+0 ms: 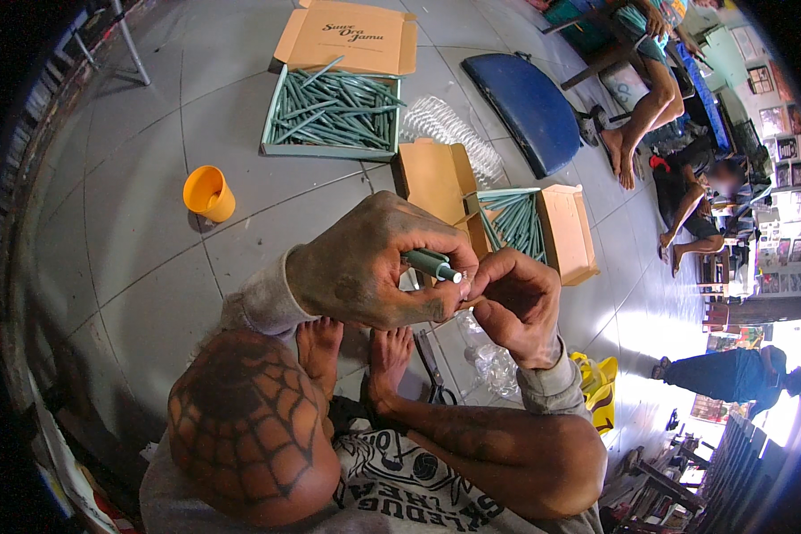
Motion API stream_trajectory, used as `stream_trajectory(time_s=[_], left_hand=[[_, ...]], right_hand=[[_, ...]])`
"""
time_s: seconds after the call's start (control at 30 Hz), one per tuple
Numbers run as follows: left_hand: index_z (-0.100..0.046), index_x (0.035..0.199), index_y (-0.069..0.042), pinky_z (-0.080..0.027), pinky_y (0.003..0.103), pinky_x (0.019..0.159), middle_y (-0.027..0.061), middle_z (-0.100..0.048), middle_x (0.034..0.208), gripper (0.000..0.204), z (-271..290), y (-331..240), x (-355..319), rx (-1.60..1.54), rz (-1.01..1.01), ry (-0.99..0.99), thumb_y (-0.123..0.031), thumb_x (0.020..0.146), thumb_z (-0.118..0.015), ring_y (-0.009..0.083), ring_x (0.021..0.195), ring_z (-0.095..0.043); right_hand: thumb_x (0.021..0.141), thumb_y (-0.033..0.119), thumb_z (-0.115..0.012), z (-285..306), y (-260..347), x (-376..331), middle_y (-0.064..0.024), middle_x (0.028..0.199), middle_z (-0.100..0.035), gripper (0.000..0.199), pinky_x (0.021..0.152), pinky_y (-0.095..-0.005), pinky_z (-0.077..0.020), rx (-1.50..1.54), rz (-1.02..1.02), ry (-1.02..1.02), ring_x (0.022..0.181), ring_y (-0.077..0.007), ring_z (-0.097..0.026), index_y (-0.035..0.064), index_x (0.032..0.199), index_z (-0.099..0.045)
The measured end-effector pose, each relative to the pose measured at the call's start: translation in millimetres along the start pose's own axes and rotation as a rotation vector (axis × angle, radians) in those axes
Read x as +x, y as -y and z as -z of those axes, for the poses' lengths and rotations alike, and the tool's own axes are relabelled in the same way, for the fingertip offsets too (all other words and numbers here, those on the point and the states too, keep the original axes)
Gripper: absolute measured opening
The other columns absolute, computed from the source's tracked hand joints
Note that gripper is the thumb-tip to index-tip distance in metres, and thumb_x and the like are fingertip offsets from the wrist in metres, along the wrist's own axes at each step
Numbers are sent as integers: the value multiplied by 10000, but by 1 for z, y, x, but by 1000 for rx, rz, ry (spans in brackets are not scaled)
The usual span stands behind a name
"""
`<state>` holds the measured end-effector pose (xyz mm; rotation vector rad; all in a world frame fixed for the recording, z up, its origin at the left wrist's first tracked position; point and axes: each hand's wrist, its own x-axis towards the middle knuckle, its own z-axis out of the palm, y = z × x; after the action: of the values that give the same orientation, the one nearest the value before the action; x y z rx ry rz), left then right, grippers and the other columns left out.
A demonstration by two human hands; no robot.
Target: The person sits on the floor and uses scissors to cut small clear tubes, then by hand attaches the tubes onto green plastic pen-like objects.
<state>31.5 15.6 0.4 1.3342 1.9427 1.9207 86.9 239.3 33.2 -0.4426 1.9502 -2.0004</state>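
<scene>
My left hand (pixel 374 262) is closed around a dark green stick (pixel 429 262) with a white end, pointing toward the right hand. Thumb and fingers of my right hand (pixel 521 303) are pinched together close to that white end. A small shiny clear bit shows between the two hands, but what the right fingers grip is mostly hidden. Just beyond the hands, an opened box (pixel 567 233) holds several similar green sticks (pixel 514 222). Black-handled scissors (pixel 433 369) lie on the floor by my right foot.
A larger open box (pixel 265 133) full of green sticks stands farther off. An orange cup (pixel 209 194) is at left. Clear plastic strips (pixel 454 133), crumpled clear plastic (pixel 497 369), a blue cushioned panel (pixel 525 111) and a yellow bag (pixel 596 387) lie around. Other people are at right.
</scene>
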Motion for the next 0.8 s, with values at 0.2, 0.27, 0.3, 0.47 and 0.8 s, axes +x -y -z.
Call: stream_trajectory(time_s=[0.2, 0.27, 0.3, 0.47, 0.8], left_hand=[[-698, 895, -26, -506, 292, 641, 78, -683, 762, 141, -1, -2, 2, 9, -19, 2, -134, 809, -726, 196, 688, -684], [-701, 899, -27, -508, 296, 632, 80, -688, 762, 141, -2, 0, 1, 35, -45, -7, -132, 809, -729, 204, 683, -689], [-702, 901, -27, -510, 298, 628, 82, -691, 761, 141, -2, 0, 1, 47, -57, -11, -130, 809, -731, 208, 681, -692], [-714, 921, -44, -514, 309, 595, 86, -704, 776, 160, -1, 1, 1, 73, -95, -2, -138, 797, -749, 234, 670, -701], [-722, 941, -58, -529, 303, 595, 92, -706, 794, 233, 0, 1, -1, 163, -127, 12, -175, 755, -796, 248, 661, -693]], right_hand=[[803, -79, -609, -2, -1, -2, -73, 916, -656, 118, 757, -262, -507, -26, -13, -52, 833, -113, -620, -38, 912, -627], [800, -82, -609, -2, -1, -1, -69, 901, -657, 114, 747, -259, -510, -40, -9, -54, 822, -110, -620, -37, 904, -624], [799, -84, -608, -2, -2, -1, -68, 894, -657, 111, 740, -258, -512, -50, -3, -57, 815, -108, -620, -37, 899, -623], [790, -93, -610, -1, -4, 0, -65, 866, -649, 109, 710, -254, -512, -87, 21, -57, 787, -102, -616, -35, 882, -613], [796, -75, -652, 0, -6, 2, -50, 825, -636, 98, 689, -240, -498, -175, 37, -23, 774, -87, -604, -16, 855, -599]])
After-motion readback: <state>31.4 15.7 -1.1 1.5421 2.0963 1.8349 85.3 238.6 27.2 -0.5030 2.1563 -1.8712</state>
